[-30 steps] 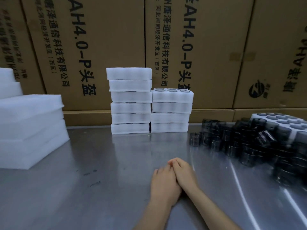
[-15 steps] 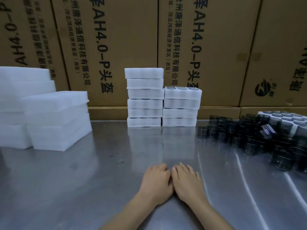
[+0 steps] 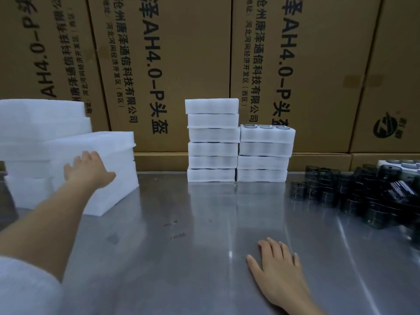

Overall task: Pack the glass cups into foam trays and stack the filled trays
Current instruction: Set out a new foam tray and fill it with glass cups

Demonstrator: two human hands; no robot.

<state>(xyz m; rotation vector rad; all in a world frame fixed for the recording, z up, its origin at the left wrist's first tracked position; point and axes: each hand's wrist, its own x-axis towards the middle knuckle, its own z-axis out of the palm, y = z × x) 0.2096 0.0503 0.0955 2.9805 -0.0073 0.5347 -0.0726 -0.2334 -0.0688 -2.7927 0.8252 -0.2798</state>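
Note:
Two stacks of filled white foam trays stand at the back centre: a taller one (image 3: 212, 142) and a shorter one (image 3: 266, 153) whose top tray shows cup rims. A pile of dark glass cups (image 3: 354, 196) lies at the right. Empty white foam trays (image 3: 109, 160) are piled at the left. My left hand (image 3: 89, 170) reaches out to the front of that pile, fingers spread against the foam. My right hand (image 3: 276, 267) lies flat on the metal table (image 3: 181, 258), holding nothing.
Large brown cardboard boxes (image 3: 181, 64) form a wall behind the table. Another foam tray with cup holes (image 3: 400, 164) shows at the far right behind the cups. A second, taller foam pile (image 3: 34, 123) sits at the far left.
My hands were together at the table's front centre. The left hand has moved out to the foam pile at the left; the right hand stays on the table. The view shifted left.

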